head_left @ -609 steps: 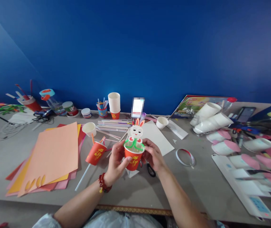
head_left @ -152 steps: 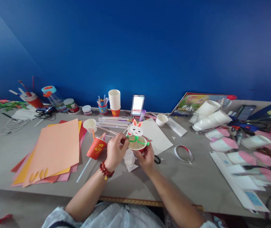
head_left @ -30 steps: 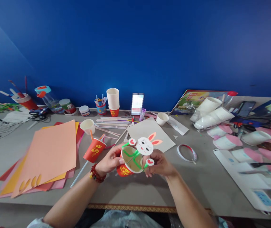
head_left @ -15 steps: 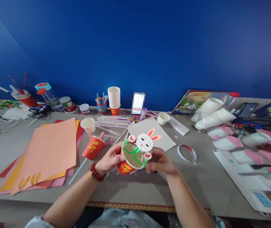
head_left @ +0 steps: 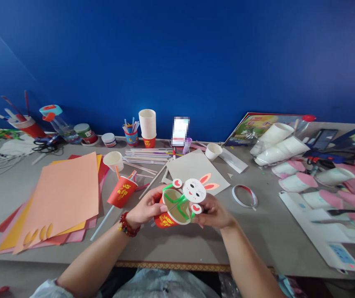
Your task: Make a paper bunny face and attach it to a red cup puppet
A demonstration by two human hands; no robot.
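Between my hands is a red paper cup (head_left: 165,220) with yellow characters, tilted so that its open mouth faces me. A white paper rabbit head (head_left: 194,190) with orange ears rises over its far rim. Green bent strips (head_left: 176,203), perhaps straws, run inside the cup and out to two white paper paws with red hearts. My left hand (head_left: 148,207) grips the cup's left side, thumb over the rim. At the right side, by the lower paw (head_left: 196,208), my right hand (head_left: 213,212) is closed on the cup's edge; its fingers are partly hidden.
Another red cup (head_left: 121,192) with straws lies left, beside stacked coloured paper (head_left: 68,194). Loose straws (head_left: 148,156), a white sheet (head_left: 192,165) and a tape roll (head_left: 245,196) lie around. Bagged cups (head_left: 281,153), cups with pink paper and a white power strip (head_left: 307,236) are right.
The rabbit head and its paws have tipped a little right and down, with my right hand close beside them. My left hand keeps its hold on the cup.
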